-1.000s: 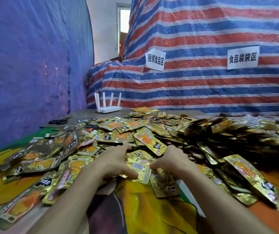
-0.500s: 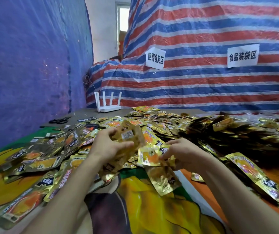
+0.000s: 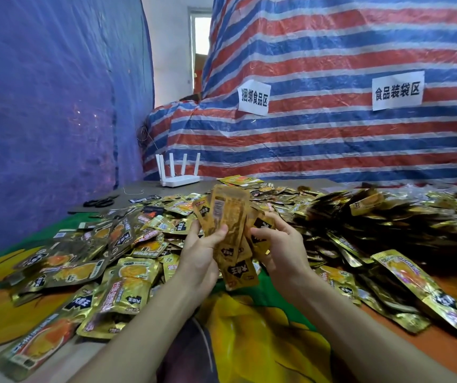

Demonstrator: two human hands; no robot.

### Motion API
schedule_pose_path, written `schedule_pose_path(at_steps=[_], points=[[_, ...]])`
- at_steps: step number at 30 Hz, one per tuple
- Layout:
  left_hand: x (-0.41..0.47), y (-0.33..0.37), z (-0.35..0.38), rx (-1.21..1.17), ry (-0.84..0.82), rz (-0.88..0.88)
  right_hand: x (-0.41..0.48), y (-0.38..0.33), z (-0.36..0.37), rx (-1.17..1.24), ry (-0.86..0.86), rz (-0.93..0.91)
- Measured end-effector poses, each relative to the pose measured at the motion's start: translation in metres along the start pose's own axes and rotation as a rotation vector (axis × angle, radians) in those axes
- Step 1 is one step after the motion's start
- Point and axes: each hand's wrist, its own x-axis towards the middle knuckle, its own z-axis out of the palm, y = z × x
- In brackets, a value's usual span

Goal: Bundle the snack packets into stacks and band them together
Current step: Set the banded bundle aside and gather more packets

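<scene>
Palms facing, the left hand (image 3: 199,254) and right hand (image 3: 281,246) each clasp the upright packet stack (image 3: 230,217).

A blue-violet woven plastic tarpaulin (image 3: 42,120) hangs as a wall along the tabletop's left edge. Behind the far edge rises a red, white and blue striped tarpaulin (image 3: 332,51). It carries a white paper sign printed in black Chinese characters (image 3: 253,97) and, further right, a second wider white sign (image 3: 397,90). Between the tarpaulins a white plastered wall (image 3: 169,51) shows, with a bright daylit opening (image 3: 201,42). A white four-antenna router (image 3: 179,178) stands at the grey tabletop's (image 3: 149,189) far left corner, and a green, orange and yellow printed cloth (image 3: 263,341) covers the near edge
</scene>
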Motion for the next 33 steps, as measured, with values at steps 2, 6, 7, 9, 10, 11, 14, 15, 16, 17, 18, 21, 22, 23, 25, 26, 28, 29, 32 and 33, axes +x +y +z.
schedule_pose_path(at_steps=[2,6,7,9,10,11,14,15,16,17,18,21,22,23,25,26,28,29,32,33], points=[[-0.001,-0.002,0.0,0.314,0.004,0.071,0.0,-0.001,-0.002,0.046,-0.015,-0.003],[-0.004,-0.002,-0.003,0.537,-0.028,0.105,0.004,-0.004,-0.013,-0.055,-0.061,-0.088],[-0.004,-0.002,-0.003,0.524,-0.042,0.107,0.005,-0.006,-0.017,-0.131,-0.078,-0.135],[-0.005,-0.002,-0.004,0.54,-0.081,0.156,0.005,-0.014,-0.023,-0.368,-0.145,-0.25],[-0.004,-0.002,-0.005,0.548,-0.091,0.189,0.006,-0.017,-0.024,-0.498,-0.177,-0.295],[-0.004,-0.001,-0.005,0.545,-0.092,0.217,0.006,-0.019,-0.026,-0.635,-0.188,-0.329],[-0.002,-0.001,-0.005,0.509,-0.08,0.258,0.008,-0.022,-0.027,-0.995,-0.161,-0.365],[-0.002,-0.003,-0.005,0.495,-0.077,0.253,0.007,-0.02,-0.025,-1.001,-0.184,-0.362],[-0.003,-0.005,-0.003,0.473,-0.076,0.237,0.006,-0.017,-0.023,-0.912,-0.223,-0.334],[-0.003,-0.008,-0.003,0.456,-0.073,0.215,0.005,-0.014,-0.021,-0.763,-0.253,-0.287],[-0.003,-0.01,-0.003,0.437,-0.068,0.19,0.003,-0.009,-0.019,-0.611,-0.266,-0.233],[-0.001,-0.011,-0.005,0.446,-0.092,0.153,0.003,0.004,-0.016,-0.382,-0.175,-0.133],[-0.001,-0.011,-0.006,0.499,-0.11,0.151,0.003,0.007,-0.016,-0.348,-0.143,-0.111],[-0.001,-0.013,-0.005,0.566,-0.125,0.148,0.003,0.01,-0.016,-0.318,-0.115,-0.089],[-0.005,-0.017,-0.001,0.675,-0.131,0.111,0.003,0.014,-0.012,-0.257,-0.077,-0.048],[-0.006,-0.019,0.001,0.699,-0.114,0.072,0.003,0.015,-0.01,-0.218,-0.067,-0.028],[-0.007,-0.023,0.004,0.723,-0.089,-0.004,0.004,0.015,-0.007,-0.128,-0.069,0.013],[-0.008,-0.022,0.005,0.75,-0.088,-0.034,0.003,0.015,-0.005,-0.107,-0.079,0.023],[-0.012,-0.018,0.006,0.782,-0.09,0.015,-0.001,0.015,-0.003,-0.17,-0.117,-0.054],[-0.013,-0.018,0.006,0.753,-0.097,0.057,-0.003,0.015,-0.002,-0.201,-0.127,-0.103]])
